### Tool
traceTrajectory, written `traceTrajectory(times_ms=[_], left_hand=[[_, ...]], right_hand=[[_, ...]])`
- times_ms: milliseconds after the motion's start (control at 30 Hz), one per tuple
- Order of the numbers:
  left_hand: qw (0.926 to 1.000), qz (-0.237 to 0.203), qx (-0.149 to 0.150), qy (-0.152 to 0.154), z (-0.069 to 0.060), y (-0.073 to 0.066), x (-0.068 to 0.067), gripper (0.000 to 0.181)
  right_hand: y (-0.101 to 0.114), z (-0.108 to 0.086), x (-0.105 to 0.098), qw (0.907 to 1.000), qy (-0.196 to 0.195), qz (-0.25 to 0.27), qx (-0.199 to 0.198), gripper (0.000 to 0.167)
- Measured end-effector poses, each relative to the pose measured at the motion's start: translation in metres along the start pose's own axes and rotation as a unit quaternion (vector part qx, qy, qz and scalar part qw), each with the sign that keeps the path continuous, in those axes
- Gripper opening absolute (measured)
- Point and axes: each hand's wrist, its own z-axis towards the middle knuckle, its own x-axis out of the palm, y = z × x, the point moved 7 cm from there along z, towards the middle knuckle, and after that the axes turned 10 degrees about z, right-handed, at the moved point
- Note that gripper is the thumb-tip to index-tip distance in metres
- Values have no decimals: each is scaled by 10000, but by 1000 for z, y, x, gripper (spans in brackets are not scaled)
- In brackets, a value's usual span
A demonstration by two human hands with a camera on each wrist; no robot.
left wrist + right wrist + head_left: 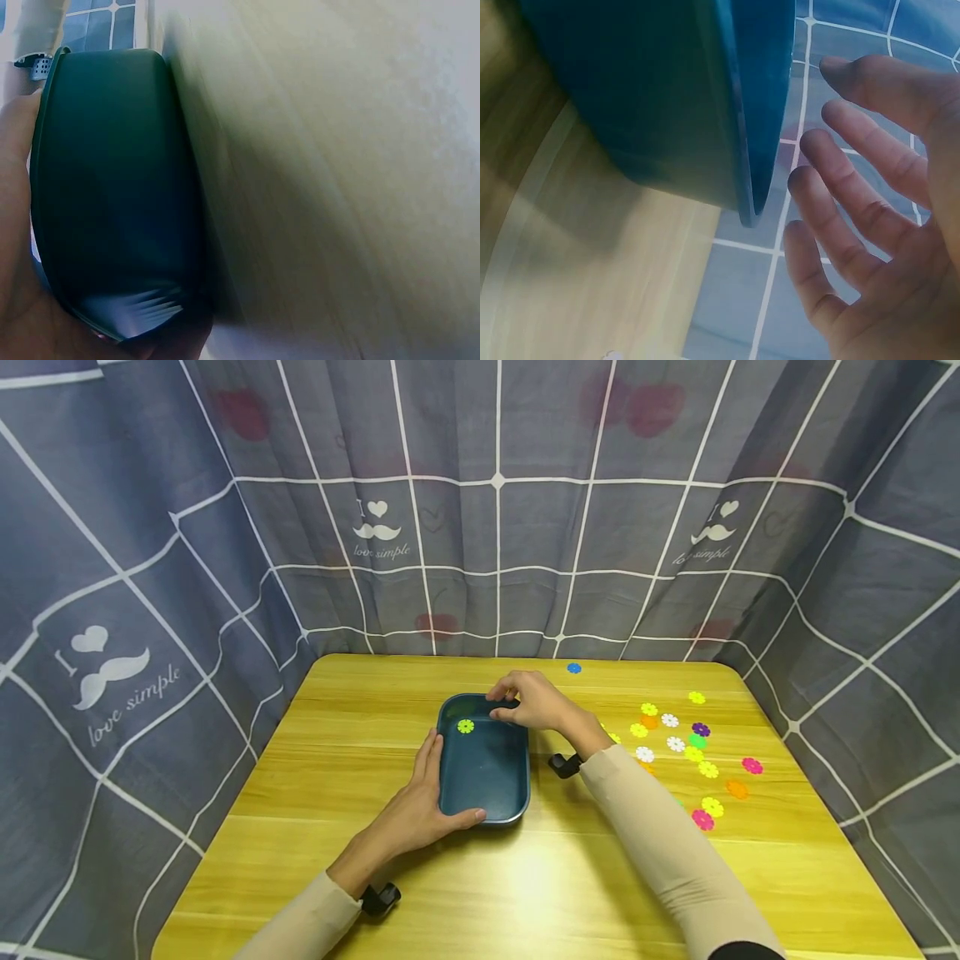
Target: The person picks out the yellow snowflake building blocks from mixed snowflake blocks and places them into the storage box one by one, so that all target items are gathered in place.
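A dark blue rectangular tray (487, 777) with rounded corners and raised walls stands near the middle of the table. My left hand (408, 806) grips it at the near left corner, thumb over the near rim and fingers along the left wall. In the left wrist view the tray's side (120, 180) fills the space by that hand. One yellow-green flower-shaped piece (466, 726) shows inside the tray's far left part. Over the far right corner hovers my right hand (536, 700); its fingers (847, 195) are loosely bent and spread, holding nothing in the right wrist view.
Several flower-shaped pieces in yellow, orange, white, purple, green and pink (752, 766) lie scattered on the table's right side, partly hidden by the right forearm. A blue flower piece (574, 668) lies near the far edge. Grey checked curtains (465, 527) surround the wooden table (337, 735).
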Motion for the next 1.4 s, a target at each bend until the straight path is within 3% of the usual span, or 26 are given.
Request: traceTrajectory(times_ms=[767, 1400], left_hand=[[10000, -61, -5, -41, 0, 1, 0, 148], [10000, -17, -11, -80, 0, 0, 0, 147]], right_hand=[[1, -22, -8, 9995, -308, 34, 15, 41], [-6, -42, -18, 9986, -448, -54, 267, 46]])
